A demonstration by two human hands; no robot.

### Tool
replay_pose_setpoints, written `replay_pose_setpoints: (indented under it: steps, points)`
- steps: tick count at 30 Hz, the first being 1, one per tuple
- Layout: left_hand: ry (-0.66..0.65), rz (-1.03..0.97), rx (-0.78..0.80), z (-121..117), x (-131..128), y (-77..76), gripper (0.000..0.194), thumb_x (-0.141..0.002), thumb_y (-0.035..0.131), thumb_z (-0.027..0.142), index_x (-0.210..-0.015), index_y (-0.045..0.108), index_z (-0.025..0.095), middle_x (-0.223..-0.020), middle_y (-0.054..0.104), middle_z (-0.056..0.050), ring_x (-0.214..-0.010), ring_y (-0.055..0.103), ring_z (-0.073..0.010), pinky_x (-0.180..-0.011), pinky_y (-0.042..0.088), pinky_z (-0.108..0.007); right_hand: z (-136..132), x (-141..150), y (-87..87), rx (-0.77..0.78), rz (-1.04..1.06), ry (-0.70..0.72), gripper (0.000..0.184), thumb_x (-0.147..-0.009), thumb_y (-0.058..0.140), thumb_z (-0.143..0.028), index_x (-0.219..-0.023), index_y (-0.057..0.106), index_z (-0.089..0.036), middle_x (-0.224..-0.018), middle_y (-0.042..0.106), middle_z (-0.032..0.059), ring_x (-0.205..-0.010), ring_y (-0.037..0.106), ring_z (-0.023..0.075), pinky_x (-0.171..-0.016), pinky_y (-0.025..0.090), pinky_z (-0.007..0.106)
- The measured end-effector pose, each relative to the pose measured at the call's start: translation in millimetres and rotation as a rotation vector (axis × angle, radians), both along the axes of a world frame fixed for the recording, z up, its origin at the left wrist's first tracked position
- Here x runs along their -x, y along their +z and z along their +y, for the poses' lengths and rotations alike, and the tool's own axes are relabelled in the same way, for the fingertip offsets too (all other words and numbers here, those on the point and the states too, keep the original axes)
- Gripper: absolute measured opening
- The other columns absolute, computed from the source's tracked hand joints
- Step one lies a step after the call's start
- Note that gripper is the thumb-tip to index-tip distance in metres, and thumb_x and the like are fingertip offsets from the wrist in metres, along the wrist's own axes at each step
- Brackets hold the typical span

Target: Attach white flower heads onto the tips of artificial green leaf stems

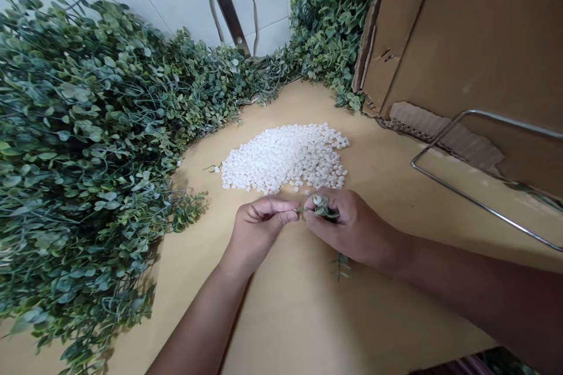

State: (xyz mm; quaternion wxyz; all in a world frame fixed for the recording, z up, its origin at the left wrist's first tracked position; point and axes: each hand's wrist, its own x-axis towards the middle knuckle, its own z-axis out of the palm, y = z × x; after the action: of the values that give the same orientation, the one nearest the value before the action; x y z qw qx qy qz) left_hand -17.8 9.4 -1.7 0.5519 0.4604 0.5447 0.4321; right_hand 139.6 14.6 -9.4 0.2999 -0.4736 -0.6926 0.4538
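Both hands meet above the table, just in front of a pile of small white beads (285,155). My right hand (352,225) is closed around an artificial leaf sprig (323,206), whose leaves poke out between thumb and fingers; its lower end shows beneath the hand. A small round whitish piece sits among the leaves at the top. My left hand (259,225) pinches a green tip of the sprig between thumb and forefinger, touching close to the right fingertips. What exactly lies between the left fingertips is mostly hidden.
A large heap of artificial greenery (88,129) fills the left side, with more foliage (334,17) at the back. A cardboard box (475,41) stands at the right, a bent metal wire frame (466,187) before it. A metal bar (226,6) leans near the tiled wall.
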Motion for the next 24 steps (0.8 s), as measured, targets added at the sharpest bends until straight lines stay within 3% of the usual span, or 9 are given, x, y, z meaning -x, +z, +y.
replay_pose_setpoints:
  steps: [8, 16, 24]
  points:
    - [0.009, -0.01, -0.006, 0.9, -2.0, -1.0, 0.014, -0.049, 0.082, 0.022, -0.057, 0.072, 0.017, -0.063, 0.07, -0.001, -0.06, 0.062, -0.0102, -0.065, 0.052, -0.02, 1.3, 0.4, 0.7, -0.018, 0.021, 0.022, 0.025, -0.073, 0.043, -0.026, -0.053, 0.033, -0.014, -0.052, 0.031, -0.0043, -0.052, 0.028, 0.0023, -0.051, 0.024, 0.017]
    - [0.056, -0.073, 0.064, 1.6, -2.7, 3.2, 0.023, -0.047, 0.084, 0.029, -0.064, 0.074, 0.017, -0.064, 0.072, -0.002, -0.061, 0.063, -0.0113, -0.071, 0.053, -0.024, 5.1, -1.1, 3.9, 0.082, 0.094, -0.003, 0.022, -0.074, 0.045, -0.027, -0.057, 0.04, -0.014, -0.052, 0.031, -0.0054, -0.05, 0.027, 0.0013, -0.047, 0.024, 0.015]
    - [0.047, -0.114, 0.069, 0.1, -1.6, 1.2, 0.017, -0.054, 0.083, 0.023, -0.067, 0.074, 0.018, -0.068, 0.073, 0.001, -0.064, 0.064, -0.008, -0.072, 0.052, -0.018, 4.3, -1.3, 4.7, 0.118, 0.127, -0.022, 0.021, -0.072, 0.047, -0.026, -0.057, 0.041, -0.013, -0.051, 0.032, -0.0061, -0.05, 0.028, 0.0008, -0.047, 0.024, 0.015]
